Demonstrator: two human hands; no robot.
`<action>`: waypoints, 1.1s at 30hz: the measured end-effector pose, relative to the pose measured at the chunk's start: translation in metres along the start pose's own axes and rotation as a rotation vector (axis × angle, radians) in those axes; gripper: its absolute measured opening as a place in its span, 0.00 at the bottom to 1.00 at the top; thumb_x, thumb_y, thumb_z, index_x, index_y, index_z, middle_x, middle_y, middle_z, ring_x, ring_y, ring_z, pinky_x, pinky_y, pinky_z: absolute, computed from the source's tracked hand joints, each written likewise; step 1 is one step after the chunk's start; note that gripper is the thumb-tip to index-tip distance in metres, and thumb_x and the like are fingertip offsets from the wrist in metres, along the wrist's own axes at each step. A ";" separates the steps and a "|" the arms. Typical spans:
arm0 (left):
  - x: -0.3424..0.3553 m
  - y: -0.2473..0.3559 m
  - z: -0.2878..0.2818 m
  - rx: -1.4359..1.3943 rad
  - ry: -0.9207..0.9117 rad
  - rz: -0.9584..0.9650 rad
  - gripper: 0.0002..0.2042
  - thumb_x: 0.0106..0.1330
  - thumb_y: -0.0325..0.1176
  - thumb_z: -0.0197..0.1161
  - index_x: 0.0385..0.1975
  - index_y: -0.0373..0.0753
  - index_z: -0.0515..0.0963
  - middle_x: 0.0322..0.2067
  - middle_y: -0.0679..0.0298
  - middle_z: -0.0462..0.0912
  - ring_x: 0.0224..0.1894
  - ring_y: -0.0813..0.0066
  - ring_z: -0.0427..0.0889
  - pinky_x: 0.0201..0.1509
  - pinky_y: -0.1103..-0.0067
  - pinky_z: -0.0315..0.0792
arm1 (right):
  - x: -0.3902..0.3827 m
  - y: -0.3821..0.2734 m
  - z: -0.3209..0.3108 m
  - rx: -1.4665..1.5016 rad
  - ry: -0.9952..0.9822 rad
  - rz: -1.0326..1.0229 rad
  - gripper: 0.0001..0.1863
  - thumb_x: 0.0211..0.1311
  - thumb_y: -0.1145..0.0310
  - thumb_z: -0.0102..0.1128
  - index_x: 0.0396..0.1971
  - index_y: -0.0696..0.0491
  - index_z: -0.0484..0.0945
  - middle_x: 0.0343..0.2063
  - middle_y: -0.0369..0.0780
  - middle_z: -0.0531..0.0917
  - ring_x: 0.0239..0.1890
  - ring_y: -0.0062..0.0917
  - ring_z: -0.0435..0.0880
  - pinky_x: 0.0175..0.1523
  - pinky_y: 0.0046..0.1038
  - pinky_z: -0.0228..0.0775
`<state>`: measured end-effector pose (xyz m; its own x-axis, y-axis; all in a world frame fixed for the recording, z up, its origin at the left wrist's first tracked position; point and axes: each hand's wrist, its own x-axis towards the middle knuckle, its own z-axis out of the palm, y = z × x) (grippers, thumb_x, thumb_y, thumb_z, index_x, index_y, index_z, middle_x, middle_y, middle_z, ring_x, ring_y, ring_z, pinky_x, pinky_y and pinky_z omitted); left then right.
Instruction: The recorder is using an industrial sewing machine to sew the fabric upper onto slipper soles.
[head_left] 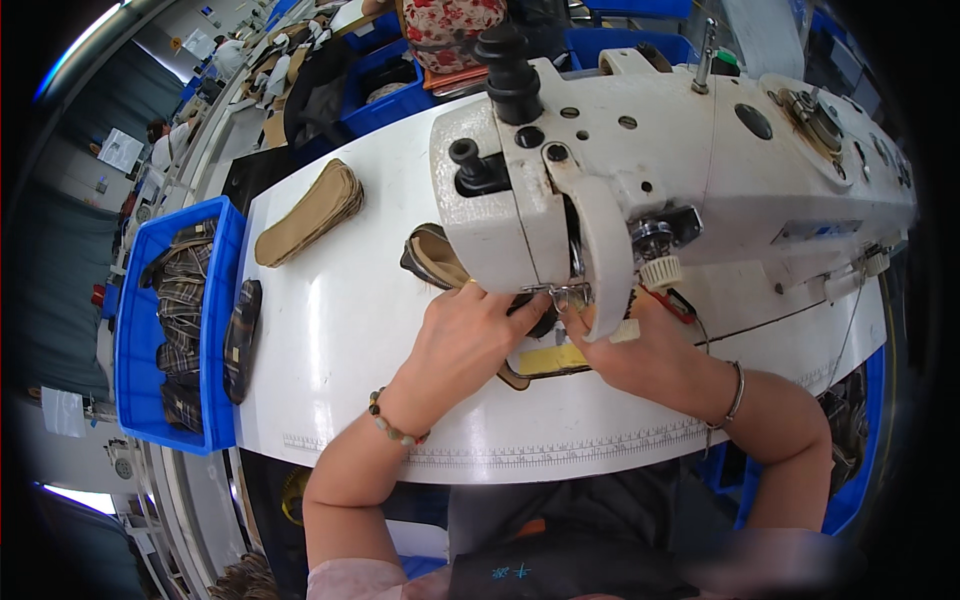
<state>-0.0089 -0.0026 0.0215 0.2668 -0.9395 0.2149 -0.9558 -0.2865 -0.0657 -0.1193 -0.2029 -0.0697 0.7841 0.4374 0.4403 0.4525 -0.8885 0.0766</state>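
Fabric piece (544, 322) between both hands (468, 332) (648, 350), near metal presser foot (573, 298), pinch unclear.

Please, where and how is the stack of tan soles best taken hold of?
Probably grip the tan stack across its middle, by both long edges, from the right: it lies flat and elongated, layered edges facing that way.

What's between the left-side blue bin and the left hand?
Head view: a dark plaid piece beside the bin, then bare white tabletop up to the left hand.
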 end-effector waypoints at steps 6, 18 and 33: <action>-0.002 0.005 0.005 0.040 0.015 -0.030 0.18 0.56 0.29 0.63 0.49 0.45 0.85 0.35 0.65 0.79 0.41 0.68 0.81 0.35 0.75 0.79 | 0.010 -0.004 -0.028 0.300 0.163 0.145 0.17 0.46 0.71 0.62 0.39 0.58 0.84 0.14 0.38 0.75 0.20 0.32 0.78 0.26 0.36 0.70; -0.001 0.010 0.013 0.054 0.031 -0.057 0.17 0.54 0.29 0.64 0.45 0.43 0.86 0.29 0.65 0.79 0.36 0.66 0.82 0.31 0.73 0.78 | 0.005 -0.001 -0.034 0.230 0.173 0.170 0.05 0.43 0.67 0.64 0.16 0.51 0.80 0.19 0.41 0.76 0.23 0.34 0.80 0.25 0.37 0.70; -0.005 -0.006 0.019 -0.205 0.168 -0.097 0.15 0.47 0.26 0.69 0.39 0.43 0.86 0.30 0.63 0.85 0.29 0.60 0.84 0.31 0.68 0.76 | 0.011 -0.003 -0.039 0.249 -0.018 0.235 0.08 0.48 0.68 0.65 0.16 0.55 0.80 0.20 0.40 0.78 0.21 0.31 0.83 0.26 0.34 0.74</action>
<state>-0.0020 0.0002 0.0020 0.3503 -0.8605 0.3699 -0.9364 -0.3134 0.1577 -0.1285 -0.2005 -0.0299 0.8854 0.2294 0.4043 0.3470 -0.9049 -0.2465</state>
